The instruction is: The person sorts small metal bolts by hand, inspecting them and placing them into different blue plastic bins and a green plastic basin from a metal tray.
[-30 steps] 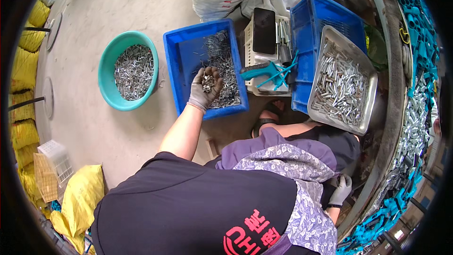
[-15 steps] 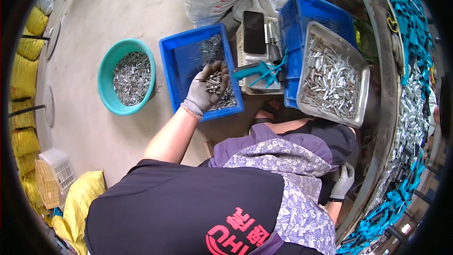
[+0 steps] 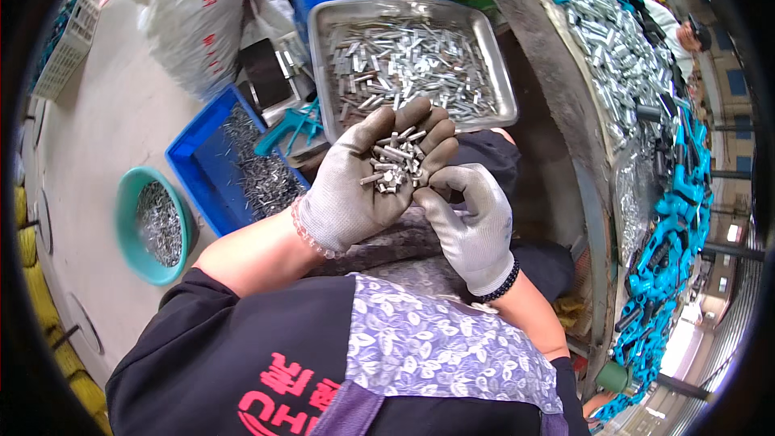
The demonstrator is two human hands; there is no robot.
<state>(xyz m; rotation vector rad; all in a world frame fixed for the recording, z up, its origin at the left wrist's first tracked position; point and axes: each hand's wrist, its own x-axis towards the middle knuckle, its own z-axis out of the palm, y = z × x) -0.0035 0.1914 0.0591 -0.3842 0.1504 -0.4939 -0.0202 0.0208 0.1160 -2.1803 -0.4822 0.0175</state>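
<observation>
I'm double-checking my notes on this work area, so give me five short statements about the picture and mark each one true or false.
1. The left hand holds small metal pins in its upturned palm. True.
2. The right hand is bare. False: it wears a light-coloured knit glove.
3. A dark bead bracelet circles the right wrist. True.
4. The rectangular steel tray is empty. False: it holds many loose metal rods.
5. The round teal basin stands to the right of the open blue crate. False: it stands to the left of it in the picture.
</observation>
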